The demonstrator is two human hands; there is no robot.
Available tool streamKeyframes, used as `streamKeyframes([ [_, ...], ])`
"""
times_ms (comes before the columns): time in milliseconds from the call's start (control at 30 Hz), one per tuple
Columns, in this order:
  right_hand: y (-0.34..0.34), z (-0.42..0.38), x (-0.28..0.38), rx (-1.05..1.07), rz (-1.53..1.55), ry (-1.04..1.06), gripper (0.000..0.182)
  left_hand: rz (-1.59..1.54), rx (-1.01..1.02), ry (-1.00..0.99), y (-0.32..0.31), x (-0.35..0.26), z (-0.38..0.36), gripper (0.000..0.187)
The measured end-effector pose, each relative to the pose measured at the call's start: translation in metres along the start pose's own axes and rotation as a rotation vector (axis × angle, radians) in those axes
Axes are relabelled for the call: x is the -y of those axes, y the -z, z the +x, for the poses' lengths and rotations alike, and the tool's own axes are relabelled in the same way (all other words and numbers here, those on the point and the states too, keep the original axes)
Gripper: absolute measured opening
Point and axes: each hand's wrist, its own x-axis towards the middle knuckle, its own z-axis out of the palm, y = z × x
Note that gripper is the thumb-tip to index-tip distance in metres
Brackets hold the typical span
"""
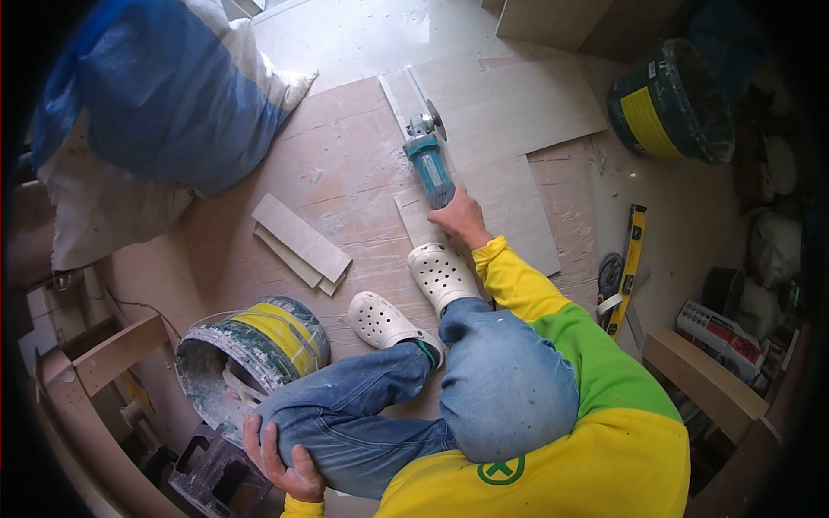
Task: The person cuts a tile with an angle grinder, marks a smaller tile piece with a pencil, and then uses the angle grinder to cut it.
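Note:
My right hand (pixel 466 219) is wrapped around the rear body of a teal angle grinder (pixel 430 164). The grinder's cutting disc (pixel 438 120) is at the far end, over a long beige tile (pixel 492 121) on the floor. A narrow cut strip (pixel 395 102) lies along the tile's left edge. Just in front of my right shoe (pixel 444 274) is another piece of tile (pixel 418 216). My left hand (pixel 283 457) rests on my left knee with its fingers apart, holding nothing, close to a plaster-smeared bucket (pixel 302 324).
Two narrow tile offcuts (pixel 302 242) lie left of my feet. A blue and white sack (pixel 173 95) stands at upper left. On the right are a yellow spirit level (pixel 629 268), a dark bucket with a yellow label (pixel 652 116) and a wooden beam (pixel 699 367).

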Motion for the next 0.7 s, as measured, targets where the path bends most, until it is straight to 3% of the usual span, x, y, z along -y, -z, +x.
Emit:
streamKeyframes([
  [467, 0.015, 0.039, 0.037, 0.043, 0.004, 0.004, 0.075, 0.004, 0.008, 0.006, 0.001, -0.001, 0.001, 0.05],
  [700, 0.009, 0.023, 0.018, 0.04, 0.0, 0.011, 0.076, 0.0, 0.002, 0.003, 0.0, 0.0, -0.001, 0.05],
])
